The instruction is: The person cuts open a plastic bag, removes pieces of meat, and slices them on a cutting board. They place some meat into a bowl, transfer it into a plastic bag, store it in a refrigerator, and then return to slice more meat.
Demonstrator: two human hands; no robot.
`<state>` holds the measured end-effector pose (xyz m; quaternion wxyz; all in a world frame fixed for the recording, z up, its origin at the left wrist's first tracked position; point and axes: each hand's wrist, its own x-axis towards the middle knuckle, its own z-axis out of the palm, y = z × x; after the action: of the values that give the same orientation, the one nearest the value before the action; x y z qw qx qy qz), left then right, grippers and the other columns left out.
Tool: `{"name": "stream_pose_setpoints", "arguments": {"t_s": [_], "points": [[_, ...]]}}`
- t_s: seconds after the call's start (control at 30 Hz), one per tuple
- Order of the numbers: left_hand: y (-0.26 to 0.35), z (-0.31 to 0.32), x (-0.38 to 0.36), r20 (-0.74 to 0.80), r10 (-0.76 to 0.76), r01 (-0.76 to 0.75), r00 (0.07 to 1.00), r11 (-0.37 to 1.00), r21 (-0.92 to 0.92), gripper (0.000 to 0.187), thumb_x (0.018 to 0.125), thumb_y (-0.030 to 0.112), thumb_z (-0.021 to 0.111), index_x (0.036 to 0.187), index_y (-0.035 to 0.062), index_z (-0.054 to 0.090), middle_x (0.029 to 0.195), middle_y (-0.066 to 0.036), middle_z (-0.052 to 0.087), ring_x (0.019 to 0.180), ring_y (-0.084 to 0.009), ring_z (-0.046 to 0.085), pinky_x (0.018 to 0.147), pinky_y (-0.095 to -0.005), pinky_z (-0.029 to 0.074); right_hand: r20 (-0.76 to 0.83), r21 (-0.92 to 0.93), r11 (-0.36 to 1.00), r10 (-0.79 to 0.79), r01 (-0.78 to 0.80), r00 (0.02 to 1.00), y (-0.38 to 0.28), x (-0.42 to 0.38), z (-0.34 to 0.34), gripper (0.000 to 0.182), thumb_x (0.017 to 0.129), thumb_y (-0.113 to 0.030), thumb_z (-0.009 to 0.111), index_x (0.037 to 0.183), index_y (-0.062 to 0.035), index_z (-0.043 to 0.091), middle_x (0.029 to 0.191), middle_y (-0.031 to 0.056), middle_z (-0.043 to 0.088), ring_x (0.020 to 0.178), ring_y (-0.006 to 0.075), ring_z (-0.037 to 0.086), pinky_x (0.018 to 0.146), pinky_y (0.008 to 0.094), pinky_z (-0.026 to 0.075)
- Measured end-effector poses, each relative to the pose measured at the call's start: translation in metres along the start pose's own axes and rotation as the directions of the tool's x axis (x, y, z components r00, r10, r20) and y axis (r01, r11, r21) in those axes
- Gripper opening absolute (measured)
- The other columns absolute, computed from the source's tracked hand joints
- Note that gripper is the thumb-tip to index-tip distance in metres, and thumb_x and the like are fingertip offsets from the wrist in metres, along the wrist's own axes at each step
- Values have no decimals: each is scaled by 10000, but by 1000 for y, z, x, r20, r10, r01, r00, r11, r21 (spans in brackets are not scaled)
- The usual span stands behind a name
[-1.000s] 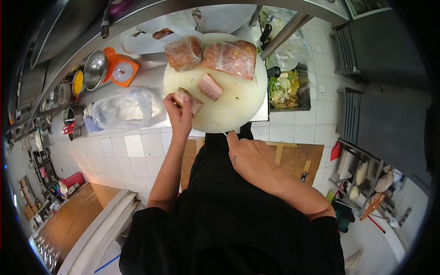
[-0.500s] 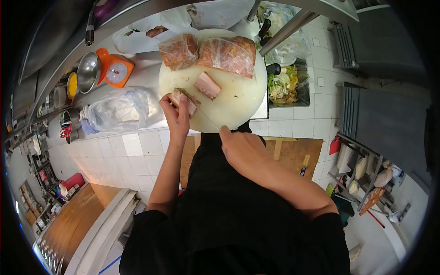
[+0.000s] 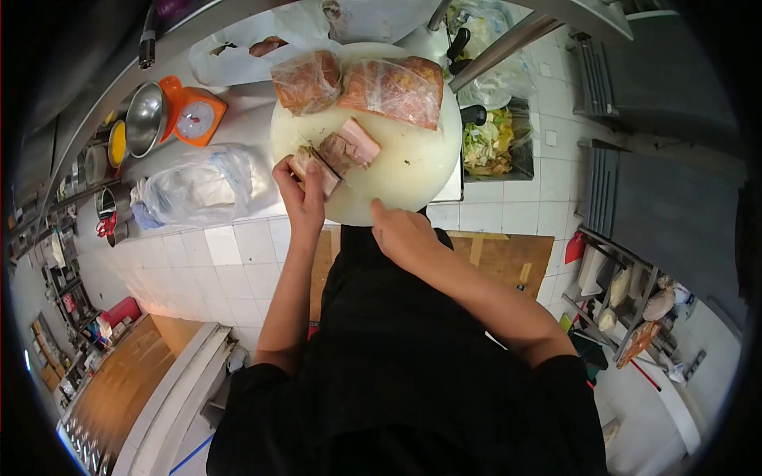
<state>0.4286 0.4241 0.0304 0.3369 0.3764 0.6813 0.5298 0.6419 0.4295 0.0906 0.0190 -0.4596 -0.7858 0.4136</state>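
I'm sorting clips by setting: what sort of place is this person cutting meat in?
Most likely a commercial kitchen. A steel counter carries a round white cutting board with bagged meat, an orange scale and metal bowls; the floor is white tile, with stocked racks nearby.

My only view is head-worn, a fisheye looking steeply down past my torso at the nearby cutting board (image 3: 413, 170)
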Motion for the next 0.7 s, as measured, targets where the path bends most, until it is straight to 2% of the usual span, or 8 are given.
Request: {"name": "stream_pose_setpoints", "arguments": {"t_s": [0.17,0.27,0.37,0.47,0.53,0.6,0.67,0.7], "points": [[10,-3,-26,103,386,-397,917,908,136,465,1066,154,627,1419,1,365,1415,-202,482,1299,-255,528,1120,-390,436,-76,26,1000,0,2,997,16,-1,-5,155,990,-154,624,1061,-32,562,735,238,694,733,470,707,646,586,545],[24,-7,-48,188,-71,125,980,948,-294,578,1024,107,646,1514,17,353,1501,-193,485,1377,-275,512,1188,-404,387,-122,95,995,-19,31,992,31,-19,-24,150,1004,-175,639,1048,-53,564,722,233,673,730,474,689,640,583,527],[25,-54,-10,88,-230,241,969,810,-535,558,1018,131,637,1524,20,430,1453,-149,561,1367,-242,536,1179,-389,413,-184,84,996,-14,30,983,36,-32,-27,152,1013,-185,656,1001,-61,567,703,237,655,709,479,673,631,585,508],[54,-154,97,-111,39,-101,993,763,-639,434,1078,211,599,1469,47,503,1354,-88,630,1223,-210,652,1024,-375,555,-155,33,996,-71,77,985,29,-34,-19,142,1035,-169,636,1006,-52,561,708,242,652,690,494,650,619,567,485],[87,-221,182,-179,175,-216,968,945,-244,456,1048,258,690,1425,42,553,1257,-79,673,1128,-168,672,942,-292,546,-146,15,998,-51,54,988,21,-35,-12,169,1028,-189,650,983,-47,570,679,236,655,664,484,660,614,586,502],[80,-268,267,-161,261,-243,952,962,122,549,956,361,780,1360,19,636,1187,-121,743,1052,-217,724,913,-341,569,-145,8,999,-41,42,989,10,-35,-7,173,1033,-191,647,982,-44,571,682,234,658,666,483,661,614,584,504],[37,-313,352,-57,178,-72,982,639,766,579,896,459,812,1274,33,706,1159,-192,774,1064,-300,755,938,-391,578,-149,9,1000,-9,10,989,0,-35,-2,178,1037,-193,644,981,-41,571,684,233,661,667,482,662,614,582,505],[28,-312,358,-54,180,-75,982,641,763,579,896,459,812,1274,33,706,1159,-192,774,1064,-300,755,938,-391,578,-146,7,1000,4,-3,989,-3,-36,0,179,1039,-196,642,984,-40,573,684,234,660,668,483,662,617,581,506]]}}
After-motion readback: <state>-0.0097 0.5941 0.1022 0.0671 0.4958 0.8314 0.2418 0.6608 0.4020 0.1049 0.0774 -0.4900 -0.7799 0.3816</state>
